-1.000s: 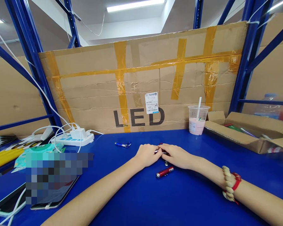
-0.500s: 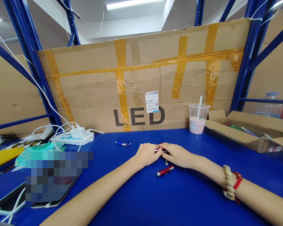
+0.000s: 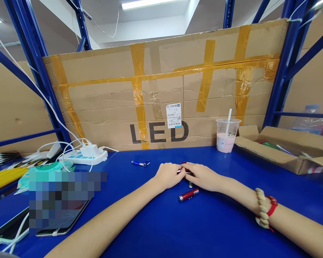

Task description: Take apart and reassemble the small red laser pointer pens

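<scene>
My left hand point(image 3: 169, 175) and my right hand point(image 3: 203, 176) meet over the middle of the blue table, fingers curled in and touching. Between the fingertips a small red-and-silver piece point(image 3: 181, 171) shows in part; my fingers hide the rest, so its kind is unclear. Just below my right fingers lie tiny silver round pieces point(image 3: 190, 184), which look like button cells. Nearer to me a red metal penlight point(image 3: 188, 195) with a silver end lies on its side. Farther off, left of my hands, rests a blue penlight point(image 3: 140, 163) with a silver clasp at its end.
A plastic cup point(image 3: 226, 138) with pink drink and a straw stands at the back right, beside an open cardboard box point(image 3: 274, 157). On the left are a white power strip point(image 3: 82, 156) with cables, a teal packet point(image 3: 50, 168) and phones point(image 3: 12, 224). Cardboard point(image 3: 110, 107) walls the back.
</scene>
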{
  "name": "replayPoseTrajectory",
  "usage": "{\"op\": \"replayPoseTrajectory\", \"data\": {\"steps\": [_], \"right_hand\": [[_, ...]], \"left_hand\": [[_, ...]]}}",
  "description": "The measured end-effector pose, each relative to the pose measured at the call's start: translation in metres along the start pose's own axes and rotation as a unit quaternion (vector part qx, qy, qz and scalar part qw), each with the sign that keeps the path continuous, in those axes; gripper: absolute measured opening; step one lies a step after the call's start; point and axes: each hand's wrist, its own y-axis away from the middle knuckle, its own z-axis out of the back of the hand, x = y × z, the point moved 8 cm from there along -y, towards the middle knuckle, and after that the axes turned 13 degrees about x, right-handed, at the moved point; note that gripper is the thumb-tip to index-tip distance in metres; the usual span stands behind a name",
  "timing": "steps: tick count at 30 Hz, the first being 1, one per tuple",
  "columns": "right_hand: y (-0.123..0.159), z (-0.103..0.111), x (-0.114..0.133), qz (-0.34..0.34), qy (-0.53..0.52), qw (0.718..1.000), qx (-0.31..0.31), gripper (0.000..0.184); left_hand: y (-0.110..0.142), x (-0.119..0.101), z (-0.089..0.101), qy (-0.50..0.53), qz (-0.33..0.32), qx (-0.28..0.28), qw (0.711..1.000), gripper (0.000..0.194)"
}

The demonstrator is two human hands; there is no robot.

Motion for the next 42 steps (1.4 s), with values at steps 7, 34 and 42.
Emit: {"op": "replayPoseTrajectory", "data": {"steps": [7, 34, 42], "right_hand": [[-0.0003, 0.0005, 0.0004, 0.004, -0.001, 1.0, 0.001, 0.023], [-0.0023, -0.0017, -0.0034, 0.005, 0.004, 1.0, 0.005, 0.025], [-0.0038, -0.0051, -0.0073, 0.009, 0.009, 1.0, 0.01, 0.025]], "left_hand": [[0.0007, -0.0006, 0.0002, 0.001, -0.001, 0.001, 1.0, 0.041], [0.0005, -0.001, 0.0, 0.005, 0.004, 0.015, 1.0, 0.041], [-0.0004, -0.0008, -0.0006, 0.012, 0.002, 0.024, 1.0, 0.041]]}}
